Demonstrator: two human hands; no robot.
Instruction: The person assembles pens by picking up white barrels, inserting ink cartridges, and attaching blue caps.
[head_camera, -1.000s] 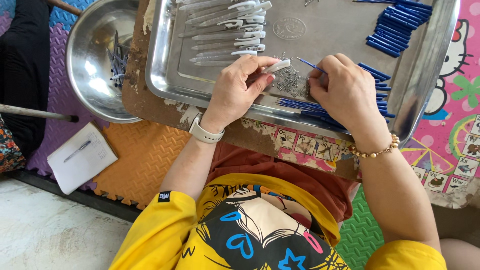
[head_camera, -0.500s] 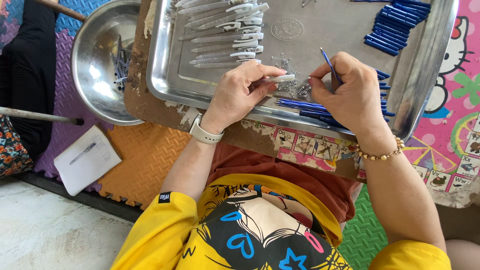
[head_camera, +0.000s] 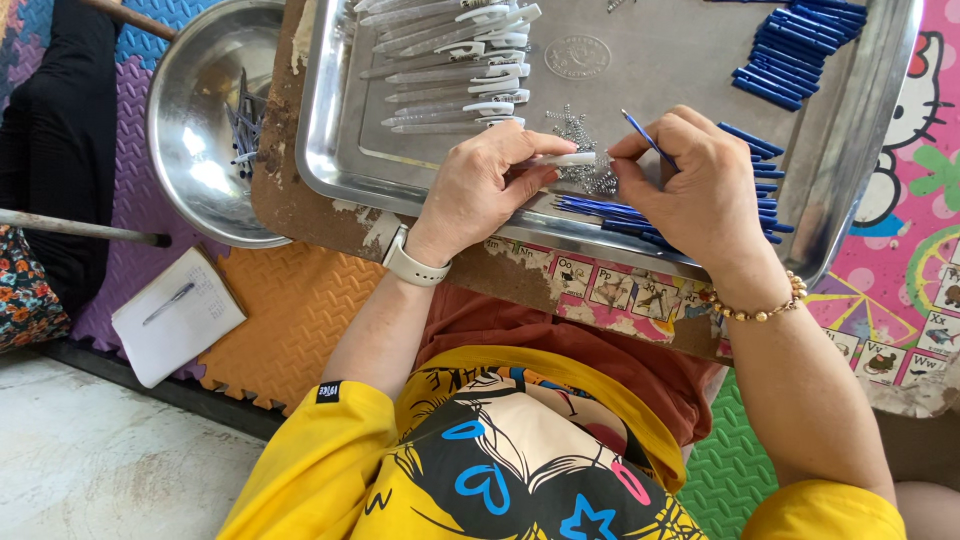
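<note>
Left hand (head_camera: 480, 190) on white pen barrel (head_camera: 570, 159) — right hand (head_camera: 690, 180) with blue refill (head_camera: 640, 130) — near tray's front edge (head_camera: 560, 240)

white pen barrel (head_camera: 570, 159) lying level over tray, thin blue refill (head_camera: 640, 130) tilted up beside it

Home piecework spot: foam play mats (head_camera: 300, 310), steel tray (head_camera: 860, 130) of pen parts (head_camera: 450, 70).

silver tray (head_camera: 860, 150), blue refills (head_camera: 800, 40), yellow shirt (head_camera: 330, 460), orange mat (head_camera: 290, 300)
</note>
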